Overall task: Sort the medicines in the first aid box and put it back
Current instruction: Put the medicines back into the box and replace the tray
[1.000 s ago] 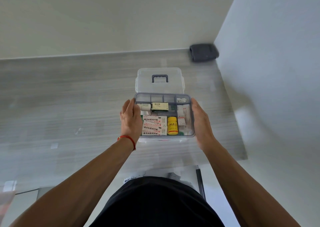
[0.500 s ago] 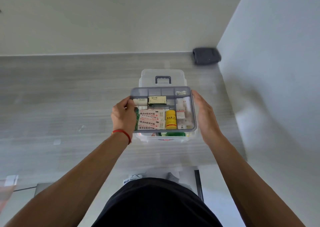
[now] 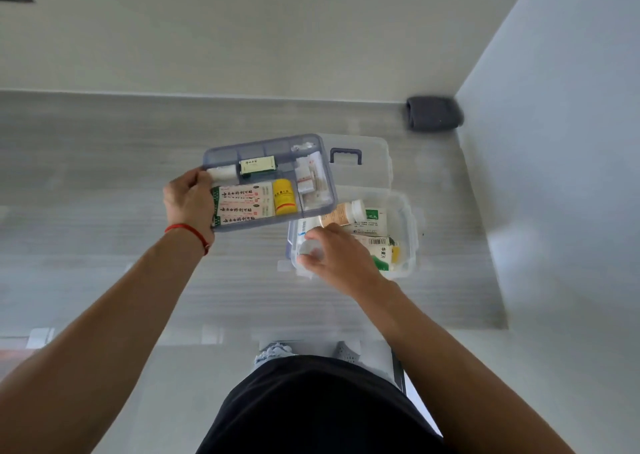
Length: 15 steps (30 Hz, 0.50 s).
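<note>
Inner tray held clear of the first aid box, off to the left and slightly above it, gripped at its left short edge by left hand, thumb over the rim, fingers presumably under. Tray's long axis roughly left to right, tilted a little, right end overlapping the box's near-left corner. On the tray: red-and-white cartons, yellow bottle, small green box, white roll, strips in the right compartment. Box on the desk, lid thrown back behind it, dark handle showing. Right hand down inside the box's near-left part, fingers curled round a small white-capped item; exact grip hard to make out, item blurred. Further in: amber bottle with white cap lying on its side, green-and-white cartons beneath and beside it. Judged: the lower compartment's contents lay directly under the right hand, the nearer of the two; left hand tied up with the tray. Setting the tray down on open desk to the left judged the likely need before two-handed sorting. Dark cloth roll in the far corner, well apart.
</note>
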Each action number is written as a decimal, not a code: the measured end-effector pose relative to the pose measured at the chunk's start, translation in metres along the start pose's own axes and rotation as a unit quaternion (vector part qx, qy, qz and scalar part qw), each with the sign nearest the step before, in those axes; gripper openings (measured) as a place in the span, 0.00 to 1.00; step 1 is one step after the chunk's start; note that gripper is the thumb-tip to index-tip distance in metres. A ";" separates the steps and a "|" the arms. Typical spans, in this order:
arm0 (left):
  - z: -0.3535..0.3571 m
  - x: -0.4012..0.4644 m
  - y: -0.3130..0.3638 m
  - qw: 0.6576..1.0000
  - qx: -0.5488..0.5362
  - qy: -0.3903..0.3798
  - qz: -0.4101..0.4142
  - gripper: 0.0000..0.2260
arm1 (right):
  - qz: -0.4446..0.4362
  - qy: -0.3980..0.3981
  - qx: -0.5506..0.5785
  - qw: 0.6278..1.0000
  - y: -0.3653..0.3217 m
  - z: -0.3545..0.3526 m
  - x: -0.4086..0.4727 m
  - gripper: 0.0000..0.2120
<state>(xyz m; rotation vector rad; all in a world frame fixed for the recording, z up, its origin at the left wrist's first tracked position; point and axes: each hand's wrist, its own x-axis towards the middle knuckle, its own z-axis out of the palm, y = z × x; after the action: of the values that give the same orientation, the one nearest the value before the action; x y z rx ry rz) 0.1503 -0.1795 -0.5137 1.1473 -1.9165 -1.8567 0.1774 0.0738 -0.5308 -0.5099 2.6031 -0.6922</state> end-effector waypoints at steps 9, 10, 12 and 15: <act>0.004 -0.008 -0.005 1.000 0.001 -0.018 -0.013 0.17 | 0.040 -0.019 -0.089 0.995 -0.013 -0.012 0.017 0.18; 0.004 -0.007 -0.004 1.000 -0.001 -0.020 -0.012 0.16 | 0.041 -0.012 -0.086 0.995 -0.010 -0.014 0.016 0.20; 0.003 -0.006 -0.002 1.000 -0.004 -0.024 -0.003 0.13 | 0.050 0.011 -0.050 0.997 -0.001 -0.023 0.012 0.16; 0.003 -0.007 0.001 1.000 -0.008 -0.028 0.001 0.13 | 0.096 0.057 0.106 0.988 0.017 -0.043 0.000 0.20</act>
<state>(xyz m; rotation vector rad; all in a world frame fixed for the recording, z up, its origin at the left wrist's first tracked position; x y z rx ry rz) 0.1524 -0.1728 -0.5107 1.0984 -1.9286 -1.9183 0.1538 0.1042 -0.5056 -0.1566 2.5960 -0.9424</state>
